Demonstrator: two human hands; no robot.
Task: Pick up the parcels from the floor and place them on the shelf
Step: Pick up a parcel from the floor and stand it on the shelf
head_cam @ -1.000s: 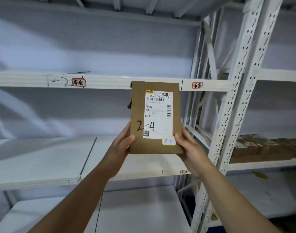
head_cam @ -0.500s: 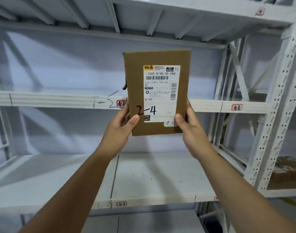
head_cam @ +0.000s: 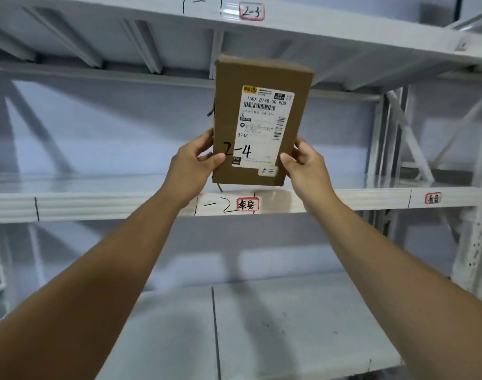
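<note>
Left hand (head_cam: 192, 161) and right hand (head_cam: 307, 165) pinch the cardboard parcel (head_cam: 261, 122) by its lower edges — long axis upright, rising above both hands, equally near.

At frame centre, the left hand (head_cam: 192, 160) and right hand (head_cam: 307, 163) grip an upright parcel (head_cam: 229, 119) marked "2-4", before the shelf (head_cam: 97, 205).

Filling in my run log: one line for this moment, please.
stage: lifting | parcel: upright, marked 2-4 | left hand, right hand: gripping lower edges | shelf: not yet reached
</note>
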